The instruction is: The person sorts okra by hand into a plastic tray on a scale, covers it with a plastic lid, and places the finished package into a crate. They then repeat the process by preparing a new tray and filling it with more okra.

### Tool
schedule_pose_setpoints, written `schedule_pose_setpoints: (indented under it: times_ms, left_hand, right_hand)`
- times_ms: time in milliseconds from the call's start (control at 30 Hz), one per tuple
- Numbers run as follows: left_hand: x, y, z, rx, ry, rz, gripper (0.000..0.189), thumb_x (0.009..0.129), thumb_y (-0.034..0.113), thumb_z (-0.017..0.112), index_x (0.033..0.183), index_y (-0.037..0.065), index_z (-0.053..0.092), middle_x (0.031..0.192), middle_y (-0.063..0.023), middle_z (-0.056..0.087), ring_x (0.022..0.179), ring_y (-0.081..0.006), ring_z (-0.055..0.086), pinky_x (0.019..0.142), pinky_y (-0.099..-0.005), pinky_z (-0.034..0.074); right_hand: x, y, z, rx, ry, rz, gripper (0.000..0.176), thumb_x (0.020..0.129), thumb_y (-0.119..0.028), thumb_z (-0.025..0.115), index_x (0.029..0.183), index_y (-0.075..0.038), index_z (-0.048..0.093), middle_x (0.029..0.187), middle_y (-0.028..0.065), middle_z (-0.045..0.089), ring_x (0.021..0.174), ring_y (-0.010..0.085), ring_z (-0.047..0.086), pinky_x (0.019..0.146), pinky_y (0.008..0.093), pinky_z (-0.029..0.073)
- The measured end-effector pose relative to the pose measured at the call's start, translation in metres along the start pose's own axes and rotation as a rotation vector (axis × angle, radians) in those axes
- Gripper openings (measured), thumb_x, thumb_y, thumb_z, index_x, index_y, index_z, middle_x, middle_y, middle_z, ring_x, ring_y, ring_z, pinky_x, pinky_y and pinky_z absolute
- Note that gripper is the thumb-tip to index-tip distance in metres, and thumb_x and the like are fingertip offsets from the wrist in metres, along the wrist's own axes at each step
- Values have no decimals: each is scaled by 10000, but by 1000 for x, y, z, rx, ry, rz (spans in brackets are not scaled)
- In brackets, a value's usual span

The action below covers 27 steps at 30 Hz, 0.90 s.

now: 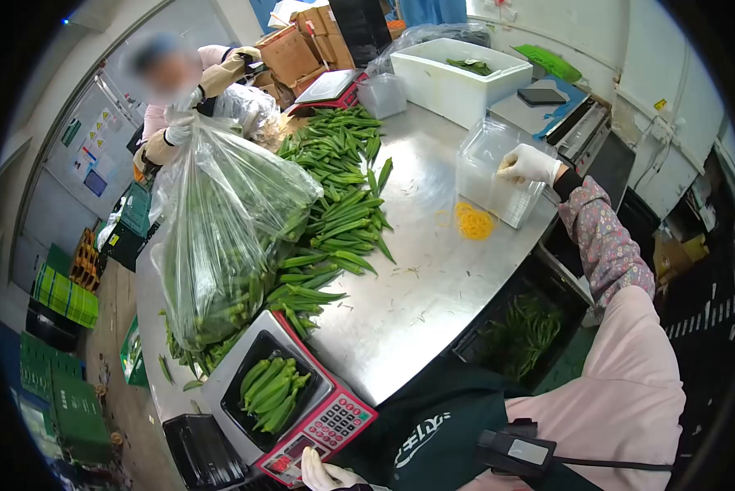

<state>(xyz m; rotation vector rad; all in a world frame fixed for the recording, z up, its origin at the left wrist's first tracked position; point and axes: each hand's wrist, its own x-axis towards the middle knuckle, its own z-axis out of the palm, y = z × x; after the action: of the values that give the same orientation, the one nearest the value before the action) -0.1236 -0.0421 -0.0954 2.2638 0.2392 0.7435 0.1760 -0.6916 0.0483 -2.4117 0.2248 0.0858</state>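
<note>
My left hand (326, 473), in a white glove, is at the bottom edge beside the red-rimmed digital scale (334, 419). Its fingers are partly stretched and I see nothing in them. On the scale sits a black tray (243, 370) holding several green okra pods (274, 393). Off to the right, my gloved right hand (529, 164) has its fingers curled together over a clear plastic container or packaging stack (490, 184); what they pinch is too small to make out. A small heap of yellow rubber bands (474, 221) lies close by.
Loose okra (343, 217) covers the metal table (408, 303) beside a large clear bag of okra (228, 221), which a co-worker's gloved hands (179, 127) hold. A white foam box (457, 86), a phone (542, 96) and another scale (328, 87) stand farther back. Black trays (204, 454) are beside the near scale.
</note>
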Motion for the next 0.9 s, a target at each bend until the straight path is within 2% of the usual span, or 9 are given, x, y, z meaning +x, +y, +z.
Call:
schedule_pose_setpoints:
  times_ms: [67, 133, 167, 267, 333, 400, 667, 733, 900]
  left_hand:
    - [4, 8, 1, 115, 13, 151, 346, 936, 15, 591, 1271, -73, 583, 1143, -183, 645, 1024, -241, 601, 931, -298, 478]
    - [11, -11, 4, -560, -32, -808, 405, 930, 61, 647, 1316, -29, 562, 1193, -169, 629, 1039, -241, 598, 962, -300, 463]
    - [7, -15, 4, -608, -23, -904, 387, 927, 44, 629, 1302, -30, 570, 1195, -171, 633, 1050, -252, 602, 969, -314, 464]
    - [5, -1, 4, -158, -14, -267, 346, 917, -6, 574, 1262, -34, 597, 1201, -176, 648, 1081, -286, 617, 990, -359, 468]
    - [6, 24, 4, 171, 27, 173, 333, 911, -39, 538, 1235, -36, 615, 1204, -179, 658, 1101, -308, 626, 1005, -388, 470]
    - [8, 33, 6, 324, 59, 374, 332, 904, -72, 502, 1208, -38, 632, 1208, -182, 667, 1122, -331, 635, 1019, -418, 472]
    - [4, 32, 14, 284, 96, 418, 351, 882, -87, 477, 1182, -28, 649, 1203, -163, 679, 1126, -327, 643, 1014, -417, 474]
    - [4, 31, 15, 292, 98, 445, 357, 872, -96, 479, 1179, -29, 650, 1196, -160, 681, 1124, -326, 645, 1006, -416, 476]
    - [5, 36, 14, 307, 63, 439, 363, 860, -103, 486, 1176, -32, 649, 1190, -163, 681, 1118, -331, 646, 994, -420, 477]
  right_hand:
    - [2, 3, 7, -8, 2, -14, 249, 864, -251, 732, 947, -17, 752, 820, 116, 727, 723, 191, 703, 679, 314, 565]
    - [8, 10, 23, -459, 284, -210, 225, 870, -204, 675, 945, 1, 730, 769, 114, 704, 696, 192, 674, 692, 335, 558]
    - [9, 14, 28, -458, 282, -213, 225, 870, -204, 675, 945, 1, 730, 769, 114, 704, 696, 192, 674, 692, 335, 558]
    - [7, 16, 34, -456, 393, -242, 219, 855, -208, 656, 915, -3, 703, 752, 137, 687, 699, 229, 668, 711, 355, 543]
    - [2, 14, 26, -204, 259, -189, 205, 861, -194, 650, 901, 3, 689, 723, 116, 676, 671, 205, 653, 667, 342, 529]
    - [0, 7, 23, -201, 216, -139, 214, 860, -209, 643, 904, -7, 700, 773, 156, 688, 725, 266, 672, 702, 366, 534]
    - [0, 6, 32, -109, 202, -97, 167, 881, -160, 605, 893, -9, 676, 803, 184, 694, 754, 308, 692, 682, 382, 540]
    - [1, 8, 59, -692, 781, -340, 93, 910, -120, 592, 915, -27, 586, 809, 149, 615, 719, 329, 650, 626, 427, 509]
    - [-8, 8, 74, -673, 841, -347, 115, 886, -92, 564, 991, -70, 521, 902, 143, 560, 776, 350, 647, 635, 457, 525]
